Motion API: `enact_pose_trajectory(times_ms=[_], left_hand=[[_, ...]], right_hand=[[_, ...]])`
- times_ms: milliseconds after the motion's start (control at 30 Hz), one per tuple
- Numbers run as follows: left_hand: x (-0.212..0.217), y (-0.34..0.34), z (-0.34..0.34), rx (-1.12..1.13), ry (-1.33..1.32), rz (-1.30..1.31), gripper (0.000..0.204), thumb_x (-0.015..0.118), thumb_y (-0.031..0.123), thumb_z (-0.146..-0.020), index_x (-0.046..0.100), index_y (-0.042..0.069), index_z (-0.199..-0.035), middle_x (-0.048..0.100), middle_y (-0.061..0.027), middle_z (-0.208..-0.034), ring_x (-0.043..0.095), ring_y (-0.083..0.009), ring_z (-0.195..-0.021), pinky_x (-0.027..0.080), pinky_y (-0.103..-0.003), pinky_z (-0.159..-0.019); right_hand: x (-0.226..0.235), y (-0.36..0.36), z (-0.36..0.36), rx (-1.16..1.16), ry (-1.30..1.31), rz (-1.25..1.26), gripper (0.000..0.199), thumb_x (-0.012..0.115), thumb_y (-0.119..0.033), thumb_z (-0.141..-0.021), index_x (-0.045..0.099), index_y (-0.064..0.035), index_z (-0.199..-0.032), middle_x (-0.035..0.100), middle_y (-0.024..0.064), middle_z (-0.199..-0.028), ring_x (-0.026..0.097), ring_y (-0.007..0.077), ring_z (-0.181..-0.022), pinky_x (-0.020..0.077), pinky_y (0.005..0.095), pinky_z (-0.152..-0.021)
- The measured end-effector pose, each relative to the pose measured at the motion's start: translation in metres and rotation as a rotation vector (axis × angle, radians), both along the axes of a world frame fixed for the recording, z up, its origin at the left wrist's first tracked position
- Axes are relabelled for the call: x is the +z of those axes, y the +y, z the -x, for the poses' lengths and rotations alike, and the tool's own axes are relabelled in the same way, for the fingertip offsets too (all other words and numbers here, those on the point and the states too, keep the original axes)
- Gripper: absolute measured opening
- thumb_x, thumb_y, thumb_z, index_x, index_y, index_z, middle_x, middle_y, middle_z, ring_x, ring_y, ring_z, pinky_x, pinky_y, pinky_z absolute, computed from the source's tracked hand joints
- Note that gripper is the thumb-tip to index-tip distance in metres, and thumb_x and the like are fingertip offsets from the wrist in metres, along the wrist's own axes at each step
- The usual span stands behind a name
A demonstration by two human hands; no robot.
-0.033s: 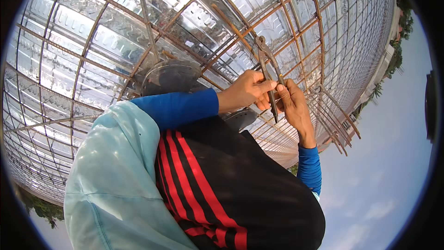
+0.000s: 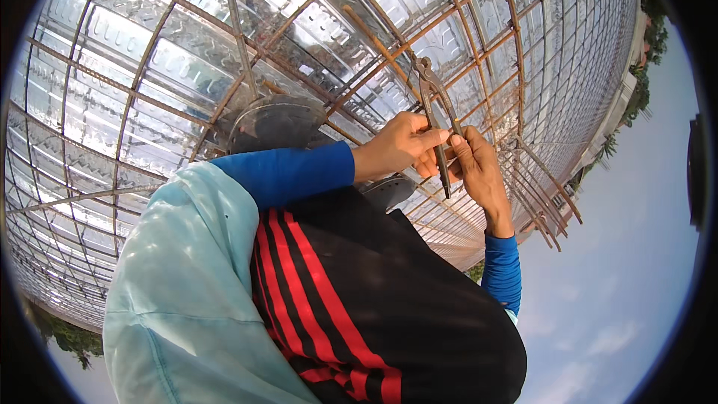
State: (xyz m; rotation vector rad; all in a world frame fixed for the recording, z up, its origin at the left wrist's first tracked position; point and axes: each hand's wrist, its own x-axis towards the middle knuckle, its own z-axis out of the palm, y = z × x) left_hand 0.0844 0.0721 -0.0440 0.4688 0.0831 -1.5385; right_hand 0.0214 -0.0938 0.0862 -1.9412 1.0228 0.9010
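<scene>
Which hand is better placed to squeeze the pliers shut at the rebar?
Probably the right hand: it lies along the pliers handles. The left hand seems only to pinch them from the side.

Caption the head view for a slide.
Both hands, left hand and right hand, grip pincers over a rebar grid.

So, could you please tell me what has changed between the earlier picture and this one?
Nothing has visibly changed. The left hand and right hand still hold the pincers together over the rebar grid, in the same grip as before.
</scene>
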Motion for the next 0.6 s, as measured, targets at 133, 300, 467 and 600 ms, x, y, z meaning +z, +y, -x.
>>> enact_pose_trajectory(times_ms=[133, 300, 467, 600], left_hand=[[-0.001, -0.002, -0.002, 0.032, 0.039, -0.022, 0.041, 0.061, 0.035, -0.108, 0.066, -0.006, -0.111, 0.074, -0.0141, -0.089, 0.073, -0.0184, -0.073, 0.062, -0.029, -0.065], [-0.01, -0.002, -0.007, 0.035, 0.059, -0.005, 0.042, 0.061, 0.036, -0.108, 0.064, -0.006, -0.113, 0.073, -0.017, -0.089, 0.074, -0.0207, -0.072, 0.063, -0.031, -0.065], [-0.015, -0.005, -0.005, 0.035, 0.068, -0.048, 0.042, 0.061, 0.036, -0.108, 0.063, -0.006, -0.112, 0.072, -0.0187, -0.088, 0.075, -0.0228, -0.071, 0.064, -0.031, -0.065], [-0.012, -0.004, -0.008, 0.073, 0.074, -0.059, 0.041, 0.061, 0.034, -0.108, 0.063, -0.007, -0.109, 0.072, -0.0171, -0.087, 0.075, -0.0214, -0.071, 0.064, -0.031, -0.065]], right_hand=[[0.003, -0.007, -0.022, -0.083, 0.092, -0.067, 0.034, 0.051, -0.033, -0.113, 0.056, -0.0007, -0.104, 0.073, 0.0128, -0.084, 0.069, 0.0151, -0.056, 0.054, 0.0251, -0.049], [-0.001, -0.017, -0.037, -0.069, 0.119, -0.063, 0.034, 0.053, -0.033, -0.112, 0.059, -0.0003, -0.104, 0.075, 0.0122, -0.085, 0.068, 0.0138, -0.056, 0.0536, 0.0247, -0.05], [-0.008, -0.025, -0.041, -0.058, 0.142, -0.071, 0.033, 0.054, -0.033, -0.112, 0.062, -0.0018, -0.103, 0.075, 0.0094, -0.084, 0.067, 0.0122, -0.055, 0.054, 0.0248, -0.051], [-0.011, -0.025, -0.046, -0.032, 0.126, -0.068, 0.032, 0.055, -0.031, -0.111, 0.062, -0.0021, -0.102, 0.074, 0.0091, -0.083, 0.067, 0.0122, -0.055, 0.054, 0.0256, -0.051]])
